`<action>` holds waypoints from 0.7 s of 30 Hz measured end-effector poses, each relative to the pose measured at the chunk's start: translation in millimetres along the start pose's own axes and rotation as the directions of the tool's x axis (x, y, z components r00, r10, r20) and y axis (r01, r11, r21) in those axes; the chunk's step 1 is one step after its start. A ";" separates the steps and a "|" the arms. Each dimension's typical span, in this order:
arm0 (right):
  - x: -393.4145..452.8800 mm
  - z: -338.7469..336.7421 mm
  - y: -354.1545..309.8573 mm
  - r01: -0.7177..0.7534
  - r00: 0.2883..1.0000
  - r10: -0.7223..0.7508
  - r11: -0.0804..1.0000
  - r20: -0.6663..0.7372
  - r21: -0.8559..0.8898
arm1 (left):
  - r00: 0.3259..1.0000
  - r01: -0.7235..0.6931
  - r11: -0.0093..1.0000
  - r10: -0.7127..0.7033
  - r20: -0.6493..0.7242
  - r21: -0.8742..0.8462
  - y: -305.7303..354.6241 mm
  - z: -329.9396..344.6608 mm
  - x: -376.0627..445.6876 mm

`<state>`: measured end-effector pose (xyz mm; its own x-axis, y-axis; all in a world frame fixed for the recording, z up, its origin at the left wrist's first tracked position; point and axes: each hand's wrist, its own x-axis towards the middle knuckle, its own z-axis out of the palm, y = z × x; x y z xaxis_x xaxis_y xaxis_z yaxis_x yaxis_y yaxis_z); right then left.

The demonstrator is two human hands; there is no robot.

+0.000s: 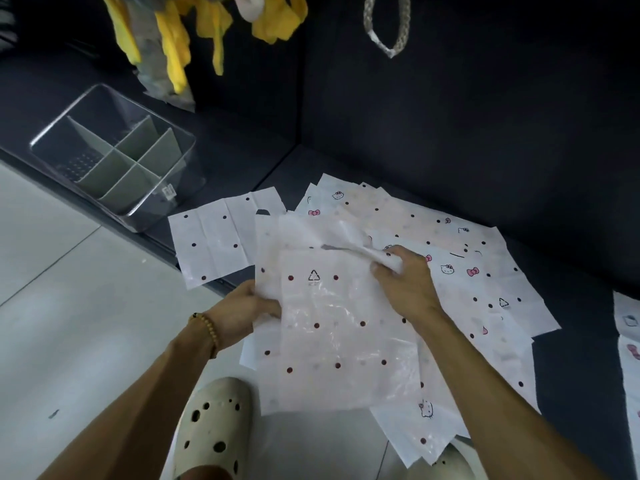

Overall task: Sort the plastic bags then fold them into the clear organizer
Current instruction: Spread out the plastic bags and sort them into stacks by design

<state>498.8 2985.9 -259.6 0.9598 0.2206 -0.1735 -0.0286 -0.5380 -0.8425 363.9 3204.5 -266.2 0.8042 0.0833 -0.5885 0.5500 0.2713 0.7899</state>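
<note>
A dark sofa seat (221, 157) meets a pale tiled floor (52, 306) along a slanting front edge. On that seat lies a spread pile of white printed bags (460, 271), which overhangs the seat edge toward the floor. The top bag (339, 334), dotted and marked with a recycling triangle, is lifted over the pile's near side. The left hand (242, 311) grips the top bag's left edge, fingers curled behind it. The right hand (405, 282) pinches crumpled plastic at its upper right corner, fingers clamped on the film. One single dotted bag (211, 242) lies flat just left of the pile, touching it and half off the seat edge. The clear organizer (117, 154), with grey dividers, stands farther left of the pile at the seat edge, apart from the bags. Beyond the pile, yellow cloths (173, 46) and a braided loop (388, 26) hang against the dark backrest. Below the pile a cream clog (214, 427) stands on the floor. More bags (628, 341) show at the right border.
</note>
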 end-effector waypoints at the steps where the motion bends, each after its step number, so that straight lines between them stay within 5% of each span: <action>1: 6.2 5.7 -5.2 0.004 0.999 -0.002 0.999 0.044 -0.040 | 0.999 0.016 0.997 -0.013 0.032 -0.078 0.4 -1.3 -0.8; 5: 17.1 31.0 -9.6 -0.016 0.994 0.037 0.982 0.106 -0.190 | 0.999 0.010 0.900 0.010 0.043 -0.436 -3.9 -3.3 4.1; 8: 11.3 33.8 -0.6 -0.060 0.981 0.067 0.997 0.182 -0.044 | 0.990 -0.090 0.990 0.078 -0.114 -0.109 -10.7 9.4 7.5; 11: 6.3 8.1 14.3 -0.064 0.998 0.063 0.997 0.026 0.044 | 0.942 -0.129 0.986 0.155 -0.296 0.106 -17.9 11.3 12.4; 13: 7.0 -20.5 30.9 -0.084 0.996 0.071 0.960 -0.056 -0.266 | 0.935 -0.123 0.990 0.140 -0.325 0.073 -19.5 2.8 10.6; 16: 6.4 -49.3 47.3 -0.072 0.985 0.156 0.770 0.078 -0.635 | 0.913 -0.117 0.991 0.132 -0.385 0.063 -23.4 -11.6 7.1; 18: 7.1 -53.7 50.2 -0.031 0.976 0.174 0.709 0.133 -0.704 | 0.901 -0.112 0.990 0.135 -0.413 0.081 -24.1 -15.8 5.0; 21: 6.2 -52.7 51.5 -0.017 0.980 0.139 0.769 0.141 -0.639 | 0.897 -0.092 0.990 0.127 -0.424 0.104 -25.0 -18.5 3.8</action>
<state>518.0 2916.7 -277.1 0.8976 0.2559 -0.3590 0.1398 -0.9375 -0.3188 349.0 3215.7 -291.4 0.6955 0.5157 -0.5003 0.4944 0.1617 0.8540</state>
